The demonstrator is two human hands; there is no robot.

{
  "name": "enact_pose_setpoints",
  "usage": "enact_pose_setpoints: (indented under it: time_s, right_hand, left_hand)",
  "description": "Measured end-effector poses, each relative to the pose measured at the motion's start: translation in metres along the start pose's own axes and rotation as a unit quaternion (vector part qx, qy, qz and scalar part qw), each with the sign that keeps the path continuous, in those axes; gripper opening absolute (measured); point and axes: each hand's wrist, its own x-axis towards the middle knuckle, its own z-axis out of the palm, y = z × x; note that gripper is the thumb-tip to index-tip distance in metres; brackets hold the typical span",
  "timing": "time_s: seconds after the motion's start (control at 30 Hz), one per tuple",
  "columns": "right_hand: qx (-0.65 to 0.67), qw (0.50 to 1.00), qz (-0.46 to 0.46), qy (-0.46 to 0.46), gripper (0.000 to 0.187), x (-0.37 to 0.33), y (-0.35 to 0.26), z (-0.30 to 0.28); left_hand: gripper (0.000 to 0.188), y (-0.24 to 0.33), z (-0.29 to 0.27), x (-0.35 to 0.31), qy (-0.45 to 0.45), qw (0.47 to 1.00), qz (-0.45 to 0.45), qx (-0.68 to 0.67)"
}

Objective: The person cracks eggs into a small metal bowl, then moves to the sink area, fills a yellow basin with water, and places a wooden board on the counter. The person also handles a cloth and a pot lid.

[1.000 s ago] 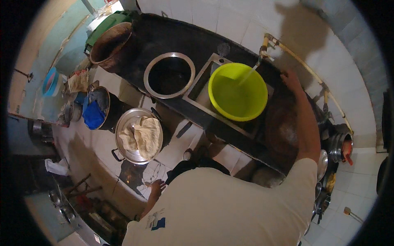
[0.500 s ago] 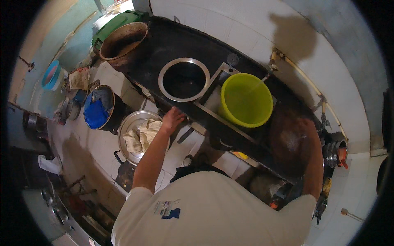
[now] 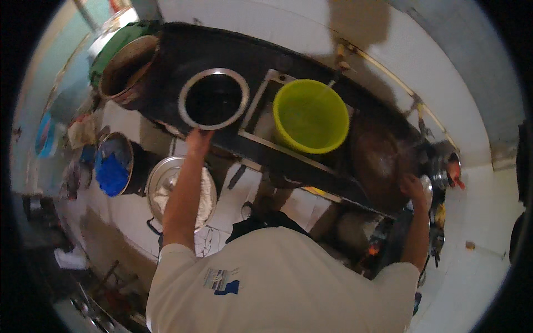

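Observation:
On the dark counter stands a round pot (image 3: 244, 109) with a broad silver rim and a dark inside. My left hand (image 3: 198, 141) is at its near rim, fingers stretched toward it and blurred. Whether they press on the rim or on the counter edge is unclear. At the right of the counter lies a wide brown wok (image 3: 375, 158), wet and shiny inside. My right hand (image 3: 412, 187) is by its near right edge with curled fingers, and what they hold, if anything, is hidden. Between the two sits a yellow-green tub (image 3: 311, 116) in a metal-framed basin (image 3: 256, 119), under a thin stream of water.
A tap (image 3: 341, 62) and pipe run along the tiled wall. Below my left arm, a large metal pan (image 3: 157, 210) holds pale cloth. A drum (image 3: 131, 169) with blue plastic stands further left, near a big brown pot (image 3: 108, 83). Metal containers (image 3: 438, 172) stand beyond the wok.
The view has shifted, so the counter sits further left. My left hand has come up to the silver-rimmed pot. My right hand has moved from inside the wok to its near right edge.

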Motion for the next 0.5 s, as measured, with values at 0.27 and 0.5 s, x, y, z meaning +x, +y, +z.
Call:
enact_pose_setpoints:
  time_s: [0.27, 0.5]
  right_hand:
    - [-0.177, 0.97, -0.059, 0.153, 0.032, 0.052, 0.003, -0.032]
    - [-0.304, 0.863, -0.188, 0.358, 0.035, 0.146, -0.012, -0.1]
  left_hand:
    - [0.04, -0.094, 0.017, -0.003, 0.015, 0.974, 0.073, -0.216]
    - [0.033, -0.156, 0.086, -0.234, -0.164, 0.984, -0.069, 0.017]
